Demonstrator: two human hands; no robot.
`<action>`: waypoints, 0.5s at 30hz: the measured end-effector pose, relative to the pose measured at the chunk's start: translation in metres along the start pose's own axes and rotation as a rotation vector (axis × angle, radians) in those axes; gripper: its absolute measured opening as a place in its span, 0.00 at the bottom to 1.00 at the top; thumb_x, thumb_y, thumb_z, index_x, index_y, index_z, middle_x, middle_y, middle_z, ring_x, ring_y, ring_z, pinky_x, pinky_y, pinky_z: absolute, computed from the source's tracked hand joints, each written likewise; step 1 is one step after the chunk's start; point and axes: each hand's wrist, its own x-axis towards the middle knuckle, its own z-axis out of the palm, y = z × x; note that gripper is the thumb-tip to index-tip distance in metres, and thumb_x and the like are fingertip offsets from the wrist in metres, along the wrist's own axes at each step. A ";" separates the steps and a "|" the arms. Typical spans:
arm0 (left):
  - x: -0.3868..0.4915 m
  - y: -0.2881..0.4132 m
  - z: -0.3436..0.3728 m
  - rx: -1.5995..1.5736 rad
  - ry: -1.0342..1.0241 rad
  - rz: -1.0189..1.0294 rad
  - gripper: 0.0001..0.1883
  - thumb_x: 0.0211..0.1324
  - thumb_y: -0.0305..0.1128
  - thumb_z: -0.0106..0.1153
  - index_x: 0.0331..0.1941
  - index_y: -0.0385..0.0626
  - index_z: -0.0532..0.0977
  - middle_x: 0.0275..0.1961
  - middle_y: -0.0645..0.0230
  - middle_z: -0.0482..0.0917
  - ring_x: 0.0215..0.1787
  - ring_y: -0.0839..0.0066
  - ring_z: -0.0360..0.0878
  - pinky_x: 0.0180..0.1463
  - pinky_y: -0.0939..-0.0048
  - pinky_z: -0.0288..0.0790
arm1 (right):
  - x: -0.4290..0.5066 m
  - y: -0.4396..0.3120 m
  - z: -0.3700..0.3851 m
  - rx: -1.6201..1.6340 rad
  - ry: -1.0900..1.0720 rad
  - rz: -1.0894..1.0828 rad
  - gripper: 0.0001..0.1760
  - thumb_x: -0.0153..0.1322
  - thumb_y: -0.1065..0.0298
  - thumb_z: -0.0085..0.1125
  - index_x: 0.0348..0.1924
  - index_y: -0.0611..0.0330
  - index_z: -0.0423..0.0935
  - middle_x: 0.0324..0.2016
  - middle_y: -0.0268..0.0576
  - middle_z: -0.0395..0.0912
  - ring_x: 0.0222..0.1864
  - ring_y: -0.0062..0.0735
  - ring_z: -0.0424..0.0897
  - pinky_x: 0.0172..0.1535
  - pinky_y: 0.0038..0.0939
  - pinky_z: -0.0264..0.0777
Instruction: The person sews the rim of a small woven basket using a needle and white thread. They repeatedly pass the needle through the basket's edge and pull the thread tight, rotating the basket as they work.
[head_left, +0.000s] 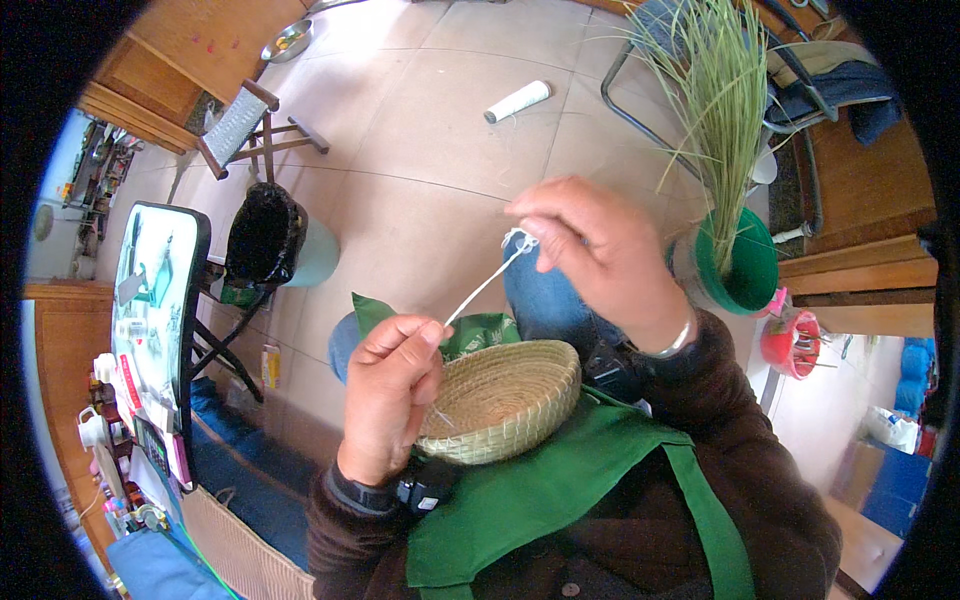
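Note:
A coiled grass basket (517, 409), bound with pale stitches, rests tilted on the green apron (555, 487) across my lap. My left hand (397, 382) is above its left rim, thumb and finger pinching a white cord (484, 291). Slanting up to the right, the cord runs taut to a small looped tangle by my right hand (600, 251). The thumb and fingers of that hand are closed about the tangle's edge. Thin strand ends hang beneath my left hand, over the basket's inside. My right fingertips are slightly blurred.
At right, long grass stalks (712, 127) stand in a green bucket (750, 262) beside a red basket (795, 345). A bin with a black liner (262, 232), a folding stool (240, 127) and a cluttered table (161, 300) are at left. A white roll (517, 101) lies on the floor.

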 end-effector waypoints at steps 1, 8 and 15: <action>0.001 0.000 0.000 -0.038 -0.006 0.014 0.10 0.67 0.32 0.55 0.42 0.36 0.77 0.20 0.76 0.69 0.17 0.85 0.60 0.20 0.81 0.52 | 0.000 -0.006 -0.004 0.161 0.011 0.140 0.06 0.75 0.70 0.52 0.42 0.62 0.75 0.27 0.36 0.78 0.21 0.17 0.74 0.25 0.19 0.65; -0.004 0.010 0.000 -0.154 -0.163 0.070 0.41 0.68 0.65 0.29 0.59 0.35 0.69 0.56 0.46 0.78 0.61 0.52 0.76 0.64 0.53 0.68 | -0.010 -0.049 -0.024 0.975 0.085 0.290 0.12 0.76 0.75 0.35 0.47 0.65 0.69 0.19 0.50 0.72 0.12 0.24 0.65 0.16 0.20 0.60; -0.028 0.058 0.025 1.215 0.239 0.505 0.27 0.70 0.47 0.46 0.56 0.32 0.73 0.58 0.47 0.76 0.62 0.55 0.74 0.69 0.59 0.62 | -0.014 -0.031 -0.009 0.776 0.127 0.438 0.09 0.77 0.72 0.42 0.47 0.64 0.70 0.24 0.44 0.74 0.15 0.22 0.67 0.19 0.20 0.62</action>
